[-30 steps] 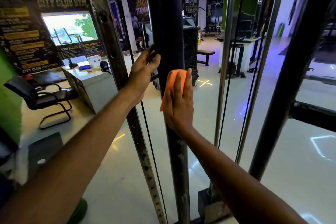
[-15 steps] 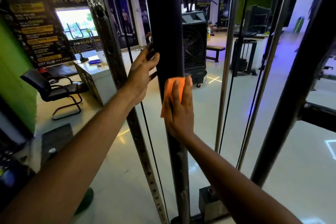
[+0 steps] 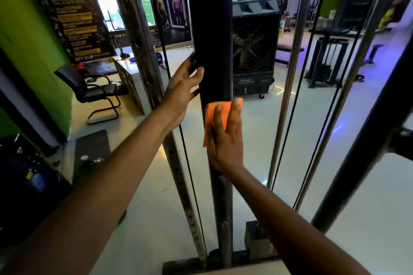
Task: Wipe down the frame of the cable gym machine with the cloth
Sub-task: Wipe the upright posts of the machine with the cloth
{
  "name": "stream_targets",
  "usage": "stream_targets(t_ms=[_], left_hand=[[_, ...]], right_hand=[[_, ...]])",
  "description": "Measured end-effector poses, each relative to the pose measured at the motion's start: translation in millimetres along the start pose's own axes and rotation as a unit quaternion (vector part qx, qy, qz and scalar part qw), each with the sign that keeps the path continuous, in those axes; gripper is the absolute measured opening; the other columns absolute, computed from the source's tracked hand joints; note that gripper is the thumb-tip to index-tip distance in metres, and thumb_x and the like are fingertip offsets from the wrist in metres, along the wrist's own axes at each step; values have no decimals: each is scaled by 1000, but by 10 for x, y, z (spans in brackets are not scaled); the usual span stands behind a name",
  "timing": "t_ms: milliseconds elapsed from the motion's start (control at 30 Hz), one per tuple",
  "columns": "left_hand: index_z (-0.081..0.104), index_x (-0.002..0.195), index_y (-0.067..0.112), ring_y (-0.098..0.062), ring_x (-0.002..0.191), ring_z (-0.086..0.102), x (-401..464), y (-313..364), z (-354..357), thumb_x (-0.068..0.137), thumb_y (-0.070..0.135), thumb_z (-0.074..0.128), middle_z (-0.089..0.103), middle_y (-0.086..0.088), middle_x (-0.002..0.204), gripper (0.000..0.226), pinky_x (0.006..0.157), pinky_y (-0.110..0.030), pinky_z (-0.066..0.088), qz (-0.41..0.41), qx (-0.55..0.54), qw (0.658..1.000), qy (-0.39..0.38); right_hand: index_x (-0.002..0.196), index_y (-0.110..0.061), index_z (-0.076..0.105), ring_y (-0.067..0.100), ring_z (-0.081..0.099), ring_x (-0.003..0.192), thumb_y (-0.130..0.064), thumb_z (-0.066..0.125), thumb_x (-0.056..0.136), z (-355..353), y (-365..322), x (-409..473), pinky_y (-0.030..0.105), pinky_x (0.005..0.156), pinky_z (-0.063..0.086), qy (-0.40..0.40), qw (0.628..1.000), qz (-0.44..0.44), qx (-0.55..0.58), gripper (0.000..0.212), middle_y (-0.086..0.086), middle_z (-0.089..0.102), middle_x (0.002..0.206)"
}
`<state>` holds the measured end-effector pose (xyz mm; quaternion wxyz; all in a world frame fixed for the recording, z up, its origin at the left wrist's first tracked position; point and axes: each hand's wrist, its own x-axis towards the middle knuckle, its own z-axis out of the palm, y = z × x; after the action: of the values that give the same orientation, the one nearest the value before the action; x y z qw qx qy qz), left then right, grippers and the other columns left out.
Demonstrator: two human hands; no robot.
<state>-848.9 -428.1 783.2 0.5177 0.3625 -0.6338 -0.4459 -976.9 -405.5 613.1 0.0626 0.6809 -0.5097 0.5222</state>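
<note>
1. Closest to us are our two bare arms, reaching out to the machine.
2. Our right hand lies flat with straight fingers. It presses the orange cloth onto the front of the thick black post. It is not curled round the cloth, just pushing on it.
3. Our left hand is relaxed and holds nothing. Its fingertips touch the left edge of the same post, a bit higher than the cloth. We think it is there to keep us steady.
4. The cloth sits about halfway up the part of the post we can see. We cannot tell by looking which bits are clean, because the post is dark all over.
5. We think the job is only partly done. The post runs on below the cloth down to the base plate on the floor.
6. Just left of the post stands a worn metal strip with holes and a thin black cable. Nothing touches them now.
7. To the right stand two shiny rods and a slanted black bar. They likely need wiping too.
8. Farther back are a big fan cooler, a black chair and a counter.
</note>
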Motion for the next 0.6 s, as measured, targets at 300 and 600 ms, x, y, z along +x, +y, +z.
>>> stream_targets(t_ms=[300,600], left_hand=[[44,162,37,-6,142,54,-44,2,37,112,29,56,57,15,156,53,117,-40,46,9,-3,1000,7],[47,160,38,-8,143,54,-21,-85,-87,113,32,55,58,15,155,49,117,-42,47,-4,-6,1000,-25]], right_hand=[[173,-24,3,41,-3,168,-41,46,116,-13,-2,143,68,124,36,27,1000,-10,-2,73,13,-16,181],[172,-24,7,40,-3,168,-27,59,113,-71,-131,385,67,128,27,70,997,-7,12,79,17,-9,181]])
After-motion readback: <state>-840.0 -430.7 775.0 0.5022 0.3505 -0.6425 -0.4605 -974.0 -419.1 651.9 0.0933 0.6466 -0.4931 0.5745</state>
